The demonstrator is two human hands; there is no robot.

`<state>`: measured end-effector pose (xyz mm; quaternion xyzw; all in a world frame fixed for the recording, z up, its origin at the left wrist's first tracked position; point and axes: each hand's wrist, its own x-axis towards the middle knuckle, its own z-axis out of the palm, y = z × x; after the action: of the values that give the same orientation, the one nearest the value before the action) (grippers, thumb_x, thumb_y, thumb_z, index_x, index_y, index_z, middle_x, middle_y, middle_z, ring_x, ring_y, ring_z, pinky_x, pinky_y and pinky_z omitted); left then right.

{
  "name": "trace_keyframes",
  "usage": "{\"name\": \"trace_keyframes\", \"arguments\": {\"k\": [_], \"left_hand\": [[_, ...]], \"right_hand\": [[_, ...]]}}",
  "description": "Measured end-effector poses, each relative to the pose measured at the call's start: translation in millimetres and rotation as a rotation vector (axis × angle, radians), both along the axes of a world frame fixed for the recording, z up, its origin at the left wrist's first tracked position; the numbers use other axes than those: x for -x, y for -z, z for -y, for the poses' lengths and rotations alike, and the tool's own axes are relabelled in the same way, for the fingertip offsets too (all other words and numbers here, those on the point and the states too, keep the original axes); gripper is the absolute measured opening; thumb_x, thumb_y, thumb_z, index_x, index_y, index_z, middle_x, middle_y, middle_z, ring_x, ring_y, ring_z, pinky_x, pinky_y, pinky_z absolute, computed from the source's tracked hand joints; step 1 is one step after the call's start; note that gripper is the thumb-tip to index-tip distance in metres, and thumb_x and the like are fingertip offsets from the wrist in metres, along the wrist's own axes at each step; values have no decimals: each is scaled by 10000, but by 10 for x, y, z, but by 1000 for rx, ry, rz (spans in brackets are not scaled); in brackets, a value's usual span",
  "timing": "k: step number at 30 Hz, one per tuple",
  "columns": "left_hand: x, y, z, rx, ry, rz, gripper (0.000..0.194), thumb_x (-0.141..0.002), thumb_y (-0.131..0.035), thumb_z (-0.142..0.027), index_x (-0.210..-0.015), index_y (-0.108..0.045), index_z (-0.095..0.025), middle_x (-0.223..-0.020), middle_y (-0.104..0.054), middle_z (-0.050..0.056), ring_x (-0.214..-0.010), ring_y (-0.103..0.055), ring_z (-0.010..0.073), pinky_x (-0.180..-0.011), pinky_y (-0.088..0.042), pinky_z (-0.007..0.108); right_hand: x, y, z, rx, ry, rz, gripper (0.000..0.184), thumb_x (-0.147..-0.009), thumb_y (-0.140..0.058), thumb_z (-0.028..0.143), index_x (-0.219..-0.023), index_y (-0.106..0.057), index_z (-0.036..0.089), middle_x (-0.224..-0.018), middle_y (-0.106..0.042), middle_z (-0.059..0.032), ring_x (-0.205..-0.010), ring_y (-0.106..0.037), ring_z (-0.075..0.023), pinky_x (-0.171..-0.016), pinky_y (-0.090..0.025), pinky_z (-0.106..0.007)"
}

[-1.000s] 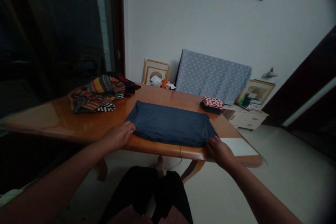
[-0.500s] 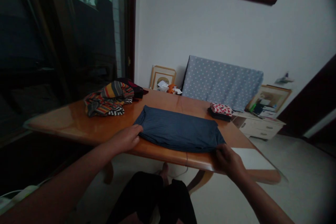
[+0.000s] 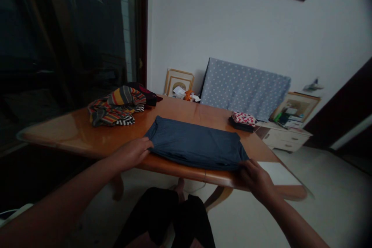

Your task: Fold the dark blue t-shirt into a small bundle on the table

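A dark blue garment (image 3: 196,145) lies folded flat on the near part of a wooden table (image 3: 72,135). My left hand (image 3: 132,153) grips the garment's near left corner, fingers curled on the cloth. My right hand (image 3: 255,178) pinches its near right corner at the table's front edge. Both arms reach in from below.
A heap of striped clothes (image 3: 116,106) sits at the table's far left. A small folded red-and-white patterned stack (image 3: 243,119) rests at the far right. A white sheet (image 3: 279,174) lies at the right end. Behind are a dotted grey board (image 3: 244,89), picture frames and a low white cabinet (image 3: 283,137).
Both hands stay on the garment's near corners. The view has shifted slightly; the garment has barely moved.
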<state>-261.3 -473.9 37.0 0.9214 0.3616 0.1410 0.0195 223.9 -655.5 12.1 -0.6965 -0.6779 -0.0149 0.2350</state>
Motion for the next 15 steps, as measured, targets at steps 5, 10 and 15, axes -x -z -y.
{"name": "trace_keyframes", "arguments": {"k": [5,10,15], "left_hand": [[-16,-209,-31,-69,-38,19,187,-902,-527,-273,-961,-704,-266,-964,-685,58,-1010,-562,267,-890,-394,396],[-165,-261,-334,-26,-64,57,181,-873,-531,-268,-955,-693,-270,-955,-716,24,-986,-617,252,-913,-384,379],[-282,-202,-818,152,-85,98,199,-850,-493,-243,-934,-673,-252,-847,-702,2,-829,-651,219,-748,-420,299]], "right_hand": [[-79,-160,-111,47,34,133,250,-867,-519,296,-1047,-692,279,-1000,-670,-50,-927,-613,-244,-767,-457,-342],[-221,-248,-506,6,52,136,238,-819,-553,289,-980,-726,260,-981,-705,-61,-984,-602,-276,-867,-452,-398],[-404,-203,-986,72,20,-101,271,-847,-492,288,-1028,-687,238,-972,-728,-47,-917,-668,-235,-809,-491,-348]]}}
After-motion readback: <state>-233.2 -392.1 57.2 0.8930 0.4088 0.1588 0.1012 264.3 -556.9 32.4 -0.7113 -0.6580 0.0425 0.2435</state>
